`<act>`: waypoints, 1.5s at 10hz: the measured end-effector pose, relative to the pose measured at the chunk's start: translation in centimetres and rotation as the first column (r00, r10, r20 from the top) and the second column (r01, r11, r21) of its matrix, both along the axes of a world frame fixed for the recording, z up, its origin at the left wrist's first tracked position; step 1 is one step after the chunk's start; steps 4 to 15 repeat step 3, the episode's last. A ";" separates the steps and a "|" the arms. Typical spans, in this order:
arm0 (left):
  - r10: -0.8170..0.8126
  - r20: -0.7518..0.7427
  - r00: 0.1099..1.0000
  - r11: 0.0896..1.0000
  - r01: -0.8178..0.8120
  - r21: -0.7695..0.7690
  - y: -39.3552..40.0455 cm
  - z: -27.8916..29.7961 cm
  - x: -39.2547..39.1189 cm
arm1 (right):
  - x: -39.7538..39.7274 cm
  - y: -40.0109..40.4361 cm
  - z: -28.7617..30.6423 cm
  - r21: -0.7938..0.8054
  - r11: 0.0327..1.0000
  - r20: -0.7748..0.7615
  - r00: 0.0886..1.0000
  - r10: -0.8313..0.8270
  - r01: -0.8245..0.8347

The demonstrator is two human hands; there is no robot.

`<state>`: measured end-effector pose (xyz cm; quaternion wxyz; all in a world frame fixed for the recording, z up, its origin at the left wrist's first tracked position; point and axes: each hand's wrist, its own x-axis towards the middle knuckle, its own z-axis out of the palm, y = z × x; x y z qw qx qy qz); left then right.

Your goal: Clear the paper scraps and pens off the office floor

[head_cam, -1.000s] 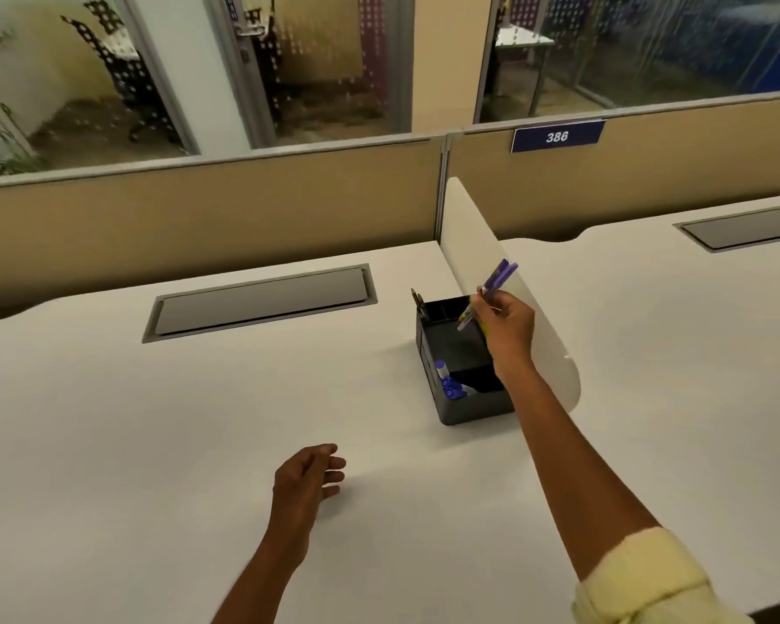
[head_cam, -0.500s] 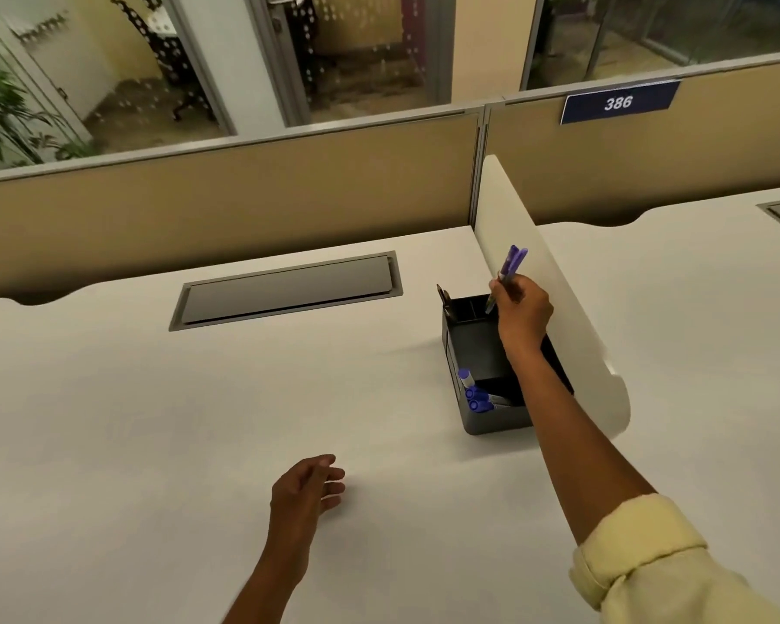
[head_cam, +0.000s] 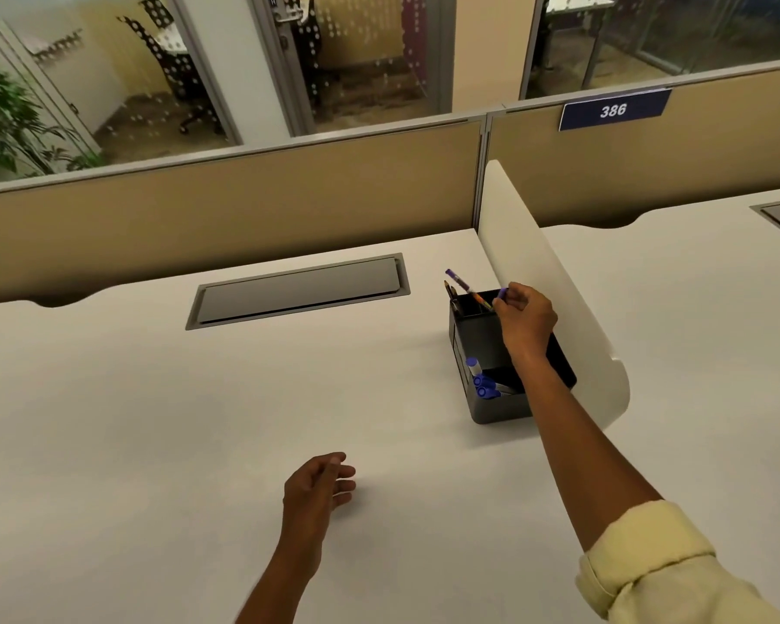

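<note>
A black desk organizer [head_cam: 496, 405] stands on the white desk [head_cam: 163, 421], against a low white divider. My right hand [head_cam: 527, 318] hovers over its back compartment, fingers pinched on the purple tip of a pen [head_cam: 502, 292]; the rest of that pen is hidden by the hand. A second purple-capped pen [head_cam: 460, 282] leans left out of the same compartment, beside a dark pencil tip. Blue-capped markers [head_cam: 482, 384] lie in the front compartment. My left hand [head_cam: 318, 486] rests low over the desk, fingers loosely curled and holding nothing. No floor or paper scraps are in view.
A grey cable hatch [head_cam: 298, 290] is set into the desk at the back. The white divider [head_cam: 559, 299] runs along the organizer's right side. Tan partition panels [head_cam: 244, 204] close off the back, one bearing a blue "386" plate [head_cam: 613, 111]. Glass-walled rooms lie behind.
My right hand has dropped from above the organizer down to its back compartment, and one purple pen now leans in that compartment. The left hand has barely moved.
</note>
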<state>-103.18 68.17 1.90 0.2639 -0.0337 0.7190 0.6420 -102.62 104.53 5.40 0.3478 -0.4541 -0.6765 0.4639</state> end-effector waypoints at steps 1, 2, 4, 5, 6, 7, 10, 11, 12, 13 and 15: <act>0.010 0.014 1.000 1.000 -0.010 0.001 -0.9 0.3 0.5 | 1.4 -1.7 0.5 0.006 1.000 -0.019 1.000 -0.013 0.014; 0.002 0.020 1.000 1.000 -0.003 0.019 -2.0 0.3 1.0 | 3.0 -4.1 0.9 0.021 0.998 -0.073 0.996 -0.057 0.058; -0.009 0.008 1.000 1.000 0.009 0.004 -3.6 0.8 1.5 | 4.4 -7.6 1.0 0.013 0.996 -0.120 0.989 -0.088 0.090; -0.009 0.008 1.000 1.000 0.009 0.004 -3.6 0.8 1.5 | 4.4 -7.6 1.0 0.013 0.996 -0.120 0.989 -0.088 0.090; -0.009 0.008 1.000 1.000 0.009 0.004 -3.6 0.8 1.5 | 4.4 -7.6 1.0 0.013 0.996 -0.120 0.989 -0.088 0.090; -0.009 0.008 1.000 1.000 0.009 0.004 -3.6 0.8 1.5 | 4.4 -7.6 1.0 0.013 0.996 -0.120 0.989 -0.088 0.090; -0.009 0.008 1.000 1.000 0.009 0.004 -3.6 0.8 1.5 | 4.4 -7.6 1.0 0.013 0.996 -0.120 0.989 -0.088 0.090; -0.009 0.008 1.000 1.000 0.009 0.004 -3.6 0.8 1.5 | 4.4 -7.6 1.0 0.013 0.996 -0.120 0.989 -0.088 0.090; -0.009 0.008 1.000 1.000 0.009 0.004 -3.6 0.8 1.5 | 4.4 -7.6 1.0 0.013 0.996 -0.120 0.989 -0.088 0.090; -0.009 0.008 1.000 1.000 0.009 0.004 -3.6 0.8 1.5 | 4.4 -7.6 1.0 0.013 0.996 -0.120 0.989 -0.088 0.090; -0.009 0.008 1.000 1.000 0.009 0.004 -3.6 0.8 1.5 | 4.4 -7.6 1.0 0.013 0.996 -0.120 0.989 -0.088 0.090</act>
